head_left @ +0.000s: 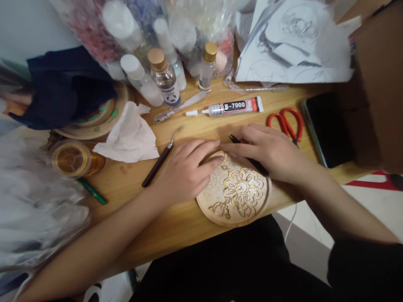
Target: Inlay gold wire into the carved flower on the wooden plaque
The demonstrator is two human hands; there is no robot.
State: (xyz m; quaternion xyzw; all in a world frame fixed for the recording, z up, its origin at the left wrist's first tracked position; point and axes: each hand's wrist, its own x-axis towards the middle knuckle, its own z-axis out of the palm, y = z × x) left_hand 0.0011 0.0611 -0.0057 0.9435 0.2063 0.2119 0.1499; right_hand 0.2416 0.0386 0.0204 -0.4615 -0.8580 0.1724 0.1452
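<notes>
A round wooden disc (204,212) lies near the table's front edge, bearing a flower pattern (242,188) outlined in gold wire, with pencil lines at its left. My left hand (190,170) rests over the disc's upper left, fingers bent, thumb and forefinger close together at the upper rim. Whatever they may pinch is too small to make out. Black tweezers (260,167) lie under the palm and fingers of my right hand (267,149), which is closed around them. Their tips point up and left, past the disc's rim. The right forefinger reaches toward the left fingertips.
Behind the hands lie a B-7000 glue tube (234,106) and a clear pen-like tool (195,100). Small bottles (165,77) stand farther back. Red-handled scissors (286,121) and a phone (329,130) are right; a hooked tool (159,163), tissue (130,136) and wire spool (71,158) left.
</notes>
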